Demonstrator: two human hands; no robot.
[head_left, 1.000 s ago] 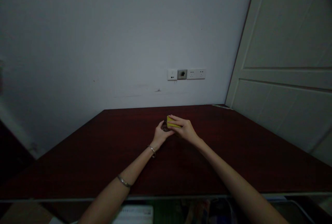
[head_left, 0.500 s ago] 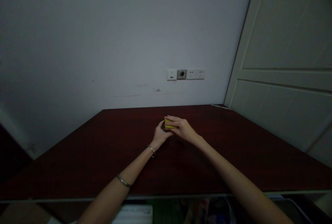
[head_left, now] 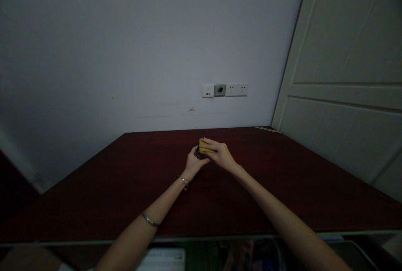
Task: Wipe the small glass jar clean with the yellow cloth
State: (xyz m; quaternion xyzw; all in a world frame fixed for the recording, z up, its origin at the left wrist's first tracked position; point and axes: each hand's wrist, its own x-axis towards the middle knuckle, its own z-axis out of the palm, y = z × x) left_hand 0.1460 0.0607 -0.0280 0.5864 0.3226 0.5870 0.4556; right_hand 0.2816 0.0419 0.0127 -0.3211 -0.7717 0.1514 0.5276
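In the head view, my right hand (head_left: 221, 155) has its fingers wrapped over a yellow sponge-like block (head_left: 201, 143). The block is pressed against a small dark, glossy object (head_left: 197, 153), whose kind I cannot make out. My left hand (head_left: 192, 164) grips that dark object from the near left, thumb toward me. Both hands meet over the middle of the dark red table (head_left: 150, 195); most of the dark object is hidden by fingers and the block. A bracelet (head_left: 184, 182) circles the left wrist, and another band sits higher on that forearm.
A pale wall with sockets (head_left: 237, 90) rises behind the table. At the right stands a panelled white door (head_left: 342, 128). Below the table's front edge lie a white box-like item (head_left: 163, 260) and assorted things in shadow. A thin strip (head_left: 267, 129) lies at the far right corner.
My right hand and the yellow block have shifted slightly upward against the dark object. The left hand has stayed nearly in place.
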